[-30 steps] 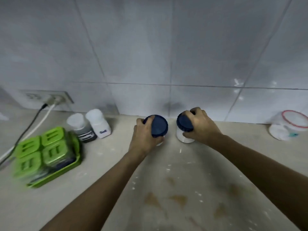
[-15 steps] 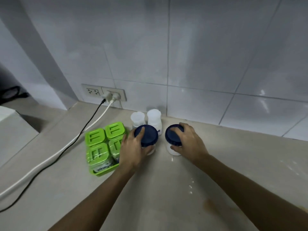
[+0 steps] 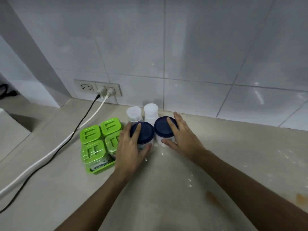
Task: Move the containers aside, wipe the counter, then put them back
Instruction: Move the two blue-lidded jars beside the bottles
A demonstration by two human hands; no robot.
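Two white jars with dark blue lids stand side by side on the beige counter, close to the tiled wall. My left hand wraps the left jar, thumb across its front and fingers over the lid's left edge. My right hand lies over the right jar with fingers straight and spread and the thumb near the jar's base, not clenched. Two small white shakers stand right behind the jars. A green tray of green-lidded spice boxes sits just left of my left hand.
A black and a white cable run from a wall socket across the counter's left side. Brown stains and white specks mark the counter at the right. The counter steps down at the far left.
Both hands carried the blue-lidded jars left, up beside the shakers and green tray. My fingers have since straightened, the right hand loosening most. The view has swung left.
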